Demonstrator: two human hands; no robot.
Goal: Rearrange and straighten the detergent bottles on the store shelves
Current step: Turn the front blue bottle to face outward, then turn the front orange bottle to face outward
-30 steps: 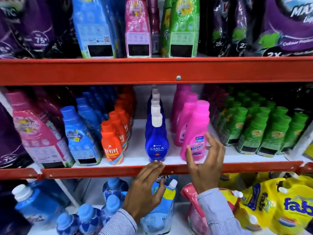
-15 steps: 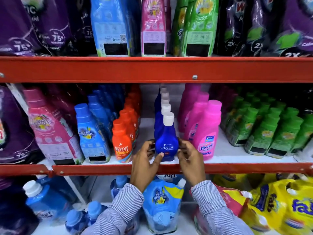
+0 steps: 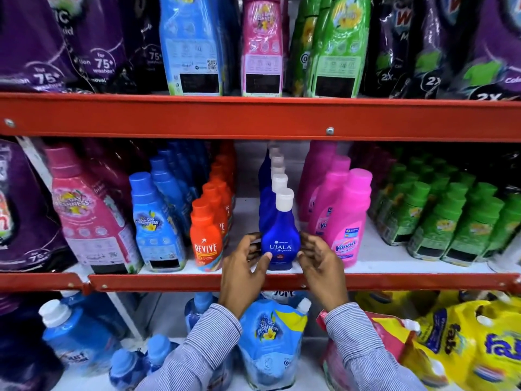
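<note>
A dark blue Ujala bottle (image 3: pixel 280 235) with a white cap stands upright at the front of the middle shelf, heading a row of the same bottles. My left hand (image 3: pixel 244 273) cups its left side, thumb touching the label. My right hand (image 3: pixel 321 268) cups its right side, fingers against the bottle. Orange Revive bottles (image 3: pixel 207 238) stand in a row just to the left. Pink Vanish bottles (image 3: pixel 348 218) stand just to the right.
The red shelf rail (image 3: pixel 169 281) runs under my hands. Blue and pink softener bottles (image 3: pixel 155 221) fill the left, green bottles (image 3: pixel 451 221) the right. Blue pouches (image 3: pixel 270 342) and yellow pouches (image 3: pixel 465 342) sit on the lower shelf. Large bottles and purple bags line the top shelf.
One second ago my right hand was at the pink Vanish bottle and my left hung by the rail. Both moved to the front Ujala bottle and now hold its sides.
</note>
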